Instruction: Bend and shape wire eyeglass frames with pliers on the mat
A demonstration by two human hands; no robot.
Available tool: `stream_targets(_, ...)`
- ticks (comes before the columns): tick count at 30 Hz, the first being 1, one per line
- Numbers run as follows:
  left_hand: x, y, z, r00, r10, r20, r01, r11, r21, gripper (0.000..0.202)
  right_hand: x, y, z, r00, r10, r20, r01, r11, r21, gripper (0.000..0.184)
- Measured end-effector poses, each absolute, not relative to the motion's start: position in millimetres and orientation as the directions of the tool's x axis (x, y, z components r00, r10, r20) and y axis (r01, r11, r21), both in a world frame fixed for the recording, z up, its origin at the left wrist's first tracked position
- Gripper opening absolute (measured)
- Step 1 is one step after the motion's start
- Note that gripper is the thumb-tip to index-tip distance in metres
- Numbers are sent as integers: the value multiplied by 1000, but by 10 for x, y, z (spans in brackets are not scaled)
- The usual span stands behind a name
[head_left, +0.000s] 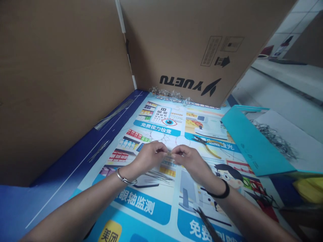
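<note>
My left hand [153, 155] and my right hand [189, 159] meet over the printed poster, thumbs and forefingers pinched close together. Between the fingertips is a thin wire [169, 153], mostly hidden by the fingers. Faint loops of fine wire [161, 137] spread just beyond the hands. Below the left hand lies a bundle of straight wires [160, 176]. Pliers with yellow handles [212, 150] rest beyond the right hand. Nearer to me, a dark metal tool [207, 223] points its narrow jaws away, partly cut off by the frame's bottom edge.
Cardboard panels [176, 40] wall the left and far sides. Along the far panel sits a heap of twisted wire bits [171, 94]. More straight wires [113, 115] lie at left. At right, a turquoise folder-like box [249, 144] stands beside tangled wire scraps [274, 137].
</note>
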State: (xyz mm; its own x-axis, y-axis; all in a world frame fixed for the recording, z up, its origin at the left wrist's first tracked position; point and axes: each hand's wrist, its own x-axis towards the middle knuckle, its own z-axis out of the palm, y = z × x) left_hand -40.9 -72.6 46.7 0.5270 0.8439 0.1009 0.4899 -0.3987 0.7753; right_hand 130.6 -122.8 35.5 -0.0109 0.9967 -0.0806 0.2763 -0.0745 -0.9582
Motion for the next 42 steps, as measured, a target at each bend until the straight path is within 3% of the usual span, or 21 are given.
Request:
stream_targets(16, -362, -730, 321, 459, 888, -28, 308, -129, 942, 2, 1225, -1243, 248, 65, 995, -78, 48, -81, -996, 16)
stream_targets(42, -332, -769, 291, 460, 884, -80, 182, -6, 983, 6, 1194, -1242, 185, 64, 994, -88, -44, -85, -995, 18)
